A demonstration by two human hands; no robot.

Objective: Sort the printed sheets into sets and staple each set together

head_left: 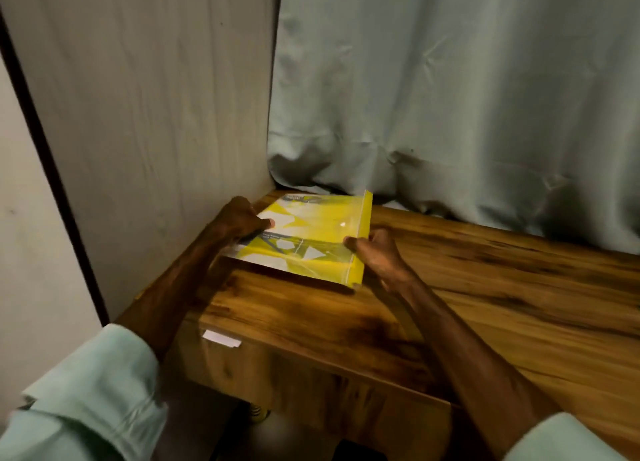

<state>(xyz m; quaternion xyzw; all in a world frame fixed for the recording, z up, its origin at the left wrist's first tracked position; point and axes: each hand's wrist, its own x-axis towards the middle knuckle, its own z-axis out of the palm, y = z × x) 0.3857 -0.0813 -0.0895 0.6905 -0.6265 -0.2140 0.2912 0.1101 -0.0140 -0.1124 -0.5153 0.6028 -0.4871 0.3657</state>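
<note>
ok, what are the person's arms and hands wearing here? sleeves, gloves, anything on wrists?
Pale mint-green fabric shirt sleeves on both arms: left sleeve and right sleeve are folded back into thick cuffs, leaving the forearms bare. The left hand and right hand are bare too: no gloves, and no watch, band or ring shows.

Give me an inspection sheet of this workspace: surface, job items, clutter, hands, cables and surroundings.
Surface: wooden table, glossy grain.
Job's things: yellow folder at the far left corner, printed sheets showing through it; no stapler seen.
Clutter: white label on the table's front edge.
Hands: left hand grips the folder's left edge; right hand grips its right edge.
Cables: nothing seen.
Surroundings: pale curtain behind, wall at left.
</note>
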